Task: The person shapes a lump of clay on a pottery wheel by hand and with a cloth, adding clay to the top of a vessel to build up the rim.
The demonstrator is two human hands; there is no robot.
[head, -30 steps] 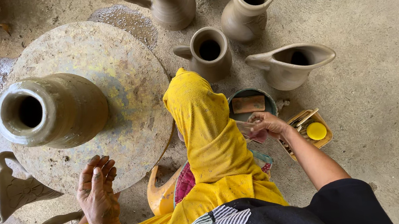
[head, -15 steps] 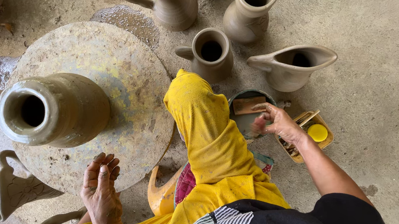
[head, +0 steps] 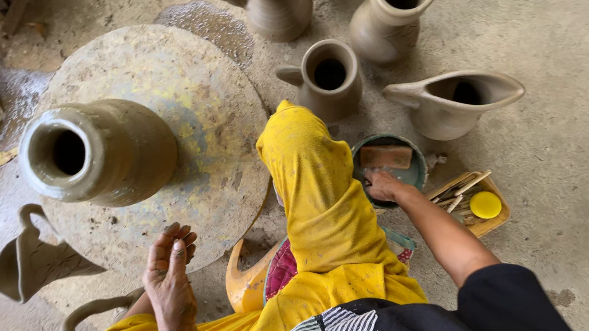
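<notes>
The bowl (head: 413, 167), likely wet and slippery, is best held by its rim; right hand (head: 384, 186) dips inside, grip unclear, left hand (head: 168, 270) loosely open, empty.

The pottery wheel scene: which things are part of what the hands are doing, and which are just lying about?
In use:
- right hand, reaching into the water bowl
- left hand, by the wheel
- wet vase on the wheel

Lying about:
- finished jugs
- spouted pitcher
- tool tray

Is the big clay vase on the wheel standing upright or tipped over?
Upright. The clay vase stands on the round wheel; its open mouth faces up toward the camera, only leaning in perspective. Neither hand touches it.
</notes>
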